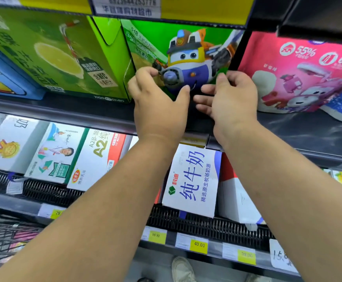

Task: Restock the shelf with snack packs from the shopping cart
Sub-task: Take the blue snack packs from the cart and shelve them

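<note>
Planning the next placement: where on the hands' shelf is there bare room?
Free: the dark shelf deck in front of the pink pack, right of the right hand. Crowded: the green cartoon pack, held by both hands, left hand included, stands close against the lime juice carton.

green cartoon-plane snack pack (186,51) stands upright, apparently leaning back, on the dark shelf (308,129).

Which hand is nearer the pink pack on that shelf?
Right. The right hand sits just left of the pink pack; the left hand is farther left, on the green cartoon-plane pack.
</note>
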A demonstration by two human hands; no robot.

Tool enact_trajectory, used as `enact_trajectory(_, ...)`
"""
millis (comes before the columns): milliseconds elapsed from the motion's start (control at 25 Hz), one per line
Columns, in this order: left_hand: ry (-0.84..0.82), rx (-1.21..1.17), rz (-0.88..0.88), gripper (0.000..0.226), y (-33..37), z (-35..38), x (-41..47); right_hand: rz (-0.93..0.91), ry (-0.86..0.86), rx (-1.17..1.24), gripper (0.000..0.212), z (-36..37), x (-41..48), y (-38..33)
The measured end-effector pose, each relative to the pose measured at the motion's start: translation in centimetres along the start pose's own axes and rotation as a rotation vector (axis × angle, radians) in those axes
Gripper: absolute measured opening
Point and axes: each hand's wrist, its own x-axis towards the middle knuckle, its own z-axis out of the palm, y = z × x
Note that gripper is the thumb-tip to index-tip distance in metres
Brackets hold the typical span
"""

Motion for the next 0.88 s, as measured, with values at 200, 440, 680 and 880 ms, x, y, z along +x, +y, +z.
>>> enact_trajectory(200,0.027,0.093,-0.033,0.059,0.3,1.0,0.2,-0.093,0.100,-0.052,0.022,-0.4,0.4,0.4)
enact_trajectory(440,0.083,0.147,-0.035,0.059,0.1,1.7,-0.1,-0.051,0.090,-0.059,0.005,-1.1,0.3,0.4)
enact_trajectory(680,0.114,0.097,-0.003,0.052,-0.2,2.2,-0.5,-0.566,0.108,-0.730,0.011,-7.0,-1.0,1.0)
enact_trajectory(880,0.115,0.165,-0.010,0.046,0.3,2.7,-0.1,-0.634,0.188,-0.866,0.009,-10.2,1.6,1.0)
